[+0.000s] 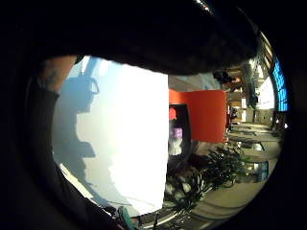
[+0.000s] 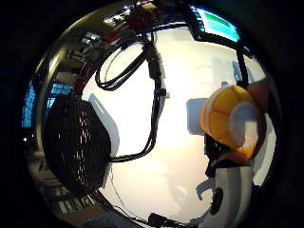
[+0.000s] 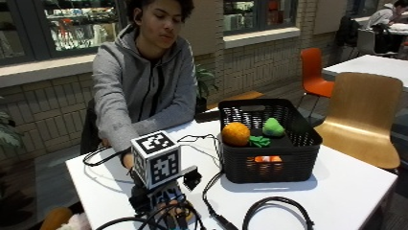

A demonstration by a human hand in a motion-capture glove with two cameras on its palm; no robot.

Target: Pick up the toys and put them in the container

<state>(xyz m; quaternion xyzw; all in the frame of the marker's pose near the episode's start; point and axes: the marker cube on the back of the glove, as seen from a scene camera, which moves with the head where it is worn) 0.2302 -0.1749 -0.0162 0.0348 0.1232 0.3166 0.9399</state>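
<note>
Low over the white table (image 3: 357,191), the gloved right hand (image 3: 167,207) pinches a round yellow-orange toy with a white cut face (image 2: 231,121) (fingertips on its edge), while the black slatted plastic basket (image 3: 271,160) beside it holds an orange ball (image 3: 236,133) and green toys (image 3: 273,127).

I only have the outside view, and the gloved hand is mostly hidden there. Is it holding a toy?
Observer: Yes. The thumb side palm view shows the hand holding a round orange toy with a white face.
Operator: Is it off the table yet?
Observer: It seems so: its shadow lies apart from it on the white table.
Operator: Is the palm over the basket?
Observer: No. The black basket sits off to one side of the toy, with bare table under the palm.
</note>
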